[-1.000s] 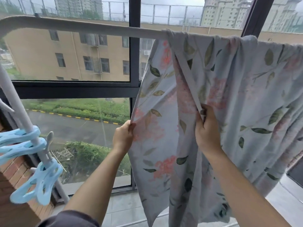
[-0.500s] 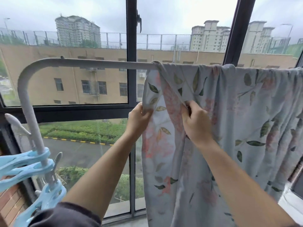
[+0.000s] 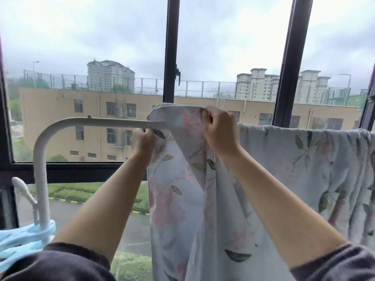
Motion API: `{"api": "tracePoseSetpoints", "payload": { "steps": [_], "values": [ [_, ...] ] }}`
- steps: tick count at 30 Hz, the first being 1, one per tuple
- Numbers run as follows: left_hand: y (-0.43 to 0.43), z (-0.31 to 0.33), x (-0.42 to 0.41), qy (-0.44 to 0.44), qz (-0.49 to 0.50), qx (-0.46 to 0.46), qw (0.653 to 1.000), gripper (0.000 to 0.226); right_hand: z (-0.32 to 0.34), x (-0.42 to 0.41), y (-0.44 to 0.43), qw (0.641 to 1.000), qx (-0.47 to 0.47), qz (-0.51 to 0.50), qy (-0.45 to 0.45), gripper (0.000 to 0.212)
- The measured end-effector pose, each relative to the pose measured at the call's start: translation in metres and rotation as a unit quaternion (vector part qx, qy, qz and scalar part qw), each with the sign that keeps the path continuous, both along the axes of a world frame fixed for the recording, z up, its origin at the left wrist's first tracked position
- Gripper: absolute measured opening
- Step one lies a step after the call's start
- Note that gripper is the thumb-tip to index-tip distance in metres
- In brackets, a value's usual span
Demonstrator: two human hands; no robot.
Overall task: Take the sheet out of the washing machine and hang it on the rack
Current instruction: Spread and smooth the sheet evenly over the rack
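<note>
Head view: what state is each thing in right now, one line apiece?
Sheet: draped over the rail, its left end lifted above it.
Rack rail: level, bare on the left, covered to the right.
Left hand: grips the sheet's edge just under the rail.
Right hand: pinches a raised fold of the sheet.
Blue clips: on the rack's upright, clear of the sheet.
Window: looks shut.

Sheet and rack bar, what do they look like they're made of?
The sheet looks like thin woven cloth, perhaps cotton: matte, floral print, hanging in soft folds. The rack bar looks like white-coated metal tube, smooth with an even bend at the corner; plastic can't be ruled out.
</note>
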State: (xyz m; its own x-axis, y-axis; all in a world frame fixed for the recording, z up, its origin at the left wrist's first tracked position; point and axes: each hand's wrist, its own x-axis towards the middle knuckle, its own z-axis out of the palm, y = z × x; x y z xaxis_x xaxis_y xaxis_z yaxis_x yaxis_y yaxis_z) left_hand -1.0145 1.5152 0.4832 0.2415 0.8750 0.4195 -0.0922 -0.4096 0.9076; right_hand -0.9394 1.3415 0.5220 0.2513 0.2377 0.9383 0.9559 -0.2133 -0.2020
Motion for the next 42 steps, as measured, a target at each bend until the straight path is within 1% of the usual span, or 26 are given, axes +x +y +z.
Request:
{"api": "tracePoseSetpoints", "payload": {
  "steps": [1,3,4,6,8,9,11,12,14,16,17,19,20,22,24,26,28,30,32,33,35,37,38,39,42],
  "values": [
    [0.003,-0.005,-0.003,0.037,-0.004,0.018,0.999,0.038,-0.003,-0.003,0.004,1.000,-0.026,0.003,-0.001,0.029],
    [0.006,-0.017,-0.010,0.105,-0.011,0.022,0.994,0.035,-0.015,-0.006,0.009,0.998,-0.069,0.011,0.004,0.025],
    [0.007,-0.023,-0.014,0.130,0.002,0.027,0.991,0.034,-0.022,-0.008,0.009,0.996,-0.089,0.017,0.010,0.022],
    [0.004,-0.031,-0.026,0.174,0.032,0.077,0.981,0.035,-0.032,-0.012,0.010,0.990,-0.133,0.031,0.020,0.015],
    [0.000,-0.032,-0.034,0.193,0.007,0.114,0.975,0.036,-0.037,-0.016,0.010,0.985,-0.162,0.047,0.023,0.014],
    [-0.002,-0.030,-0.037,0.172,-0.022,0.105,0.979,0.038,-0.038,-0.018,0.011,0.984,-0.167,0.055,0.022,0.013],
    [-0.010,-0.022,-0.044,0.092,-0.080,0.067,0.990,0.040,-0.037,-0.022,0.012,0.985,-0.162,0.060,0.016,0.013],
    [-0.014,-0.018,-0.046,0.067,-0.094,0.065,0.991,0.038,-0.036,-0.022,0.012,0.987,-0.149,0.057,0.015,0.014],
    [-0.026,-0.009,-0.053,0.049,-0.114,0.085,0.989,0.036,-0.034,-0.019,0.011,0.993,-0.107,0.047,0.007,0.013],
    [-0.035,-0.005,-0.058,0.046,-0.119,0.128,0.984,0.039,-0.032,-0.014,0.011,0.997,-0.062,0.040,-0.024,0.011],
    [-0.036,-0.004,-0.059,0.051,-0.108,0.155,0.981,0.036,-0.030,-0.011,0.012,0.997,-0.058,0.027,-0.043,0.012],
    [-0.037,-0.001,-0.059,0.045,-0.095,0.179,0.978,0.023,-0.026,-0.005,0.016,0.994,-0.098,-0.009,-0.055,0.023],
    [-0.036,0.000,-0.058,0.025,-0.104,0.162,0.981,0.021,-0.025,-0.003,0.018,0.990,-0.130,-0.020,-0.051,0.028],
    [-0.033,0.007,-0.054,-0.038,-0.120,0.094,0.988,0.024,-0.023,0.000,0.023,0.984,-0.173,-0.032,-0.041,0.033],
    [-0.033,0.021,-0.054,-0.094,-0.109,0.043,0.989,0.030,-0.019,0.001,0.028,0.984,-0.171,-0.029,-0.034,0.030],
    [-0.029,0.037,-0.055,-0.148,-0.086,0.003,0.985,0.034,-0.012,0.000,0.030,0.989,-0.151,0.000,-0.013,0.024],
    [-0.021,0.054,-0.055,-0.162,-0.076,-0.014,0.984,0.034,-0.001,-0.002,0.034,0.991,-0.129,0.028,0.019,0.021],
    [-0.016,0.067,-0.055,-0.128,-0.061,0.007,0.990,0.033,0.011,-0.005,0.042,0.993,-0.113,0.027,0.037,0.021],
    [-0.010,0.074,-0.057,-0.041,0.011,0.091,0.995,0.030,0.024,-0.009,0.050,0.994,-0.100,0.018,0.043,0.021],
    [-0.008,0.076,-0.061,0.020,0.066,0.149,0.986,0.029,0.030,-0.011,0.054,0.994,-0.103,0.019,0.043,0.023],
    [-0.005,0.075,-0.068,0.144,0.142,0.243,0.949,0.030,0.033,-0.014,0.062,0.987,-0.155,0.016,0.045,0.027],
    [-0.001,0.067,-0.072,0.266,0.188,0.287,0.901,0.032,0.026,-0.016,0.068,0.973,-0.223,0.015,0.051,0.032],
    [-0.001,0.062,-0.073,0.309,0.206,0.301,0.878,0.033,0.021,-0.016,0.067,0.970,-0.236,0.017,0.051,0.035],
    [0.000,0.057,-0.074,0.329,0.218,0.314,0.863,0.034,0.015,-0.016,0.066,0.971,-0.233,0.016,0.041,0.038],
    [0.001,0.051,-0.076,0.334,0.233,0.343,0.847,0.037,0.007,-0.009,0.055,0.978,-0.208,-0.008,-0.012,0.039]
  ]
}}
